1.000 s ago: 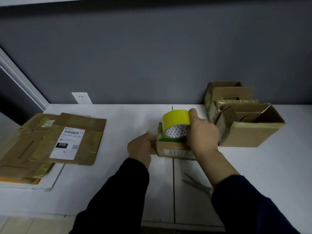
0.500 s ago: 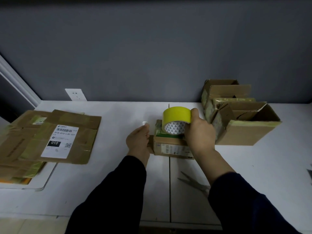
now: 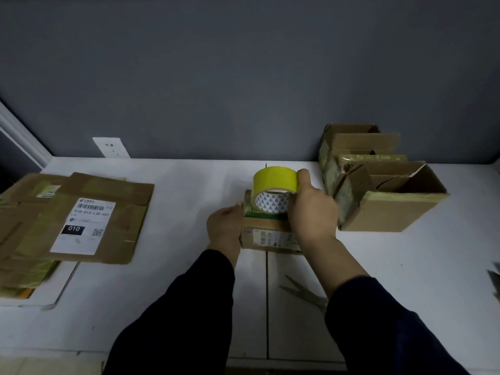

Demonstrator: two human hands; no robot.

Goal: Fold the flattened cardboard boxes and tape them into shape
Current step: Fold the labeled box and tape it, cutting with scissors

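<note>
Gripping the tape roll atop the small box, your right hand hides its side; your left hand touches the box, grip hidden.

White shipping label on top flattened cardboard box, left side of bench: barcode near top; printed code under it reads "010-010-L30-551". Lower left of label: black patch, white "010". Right of patch: QR code. Logo at label top and fine print mid-label too small to read. Sticker on front face of small box: print blurred, unreadable. Tape roll core: triangle pattern, no legible words.
</note>
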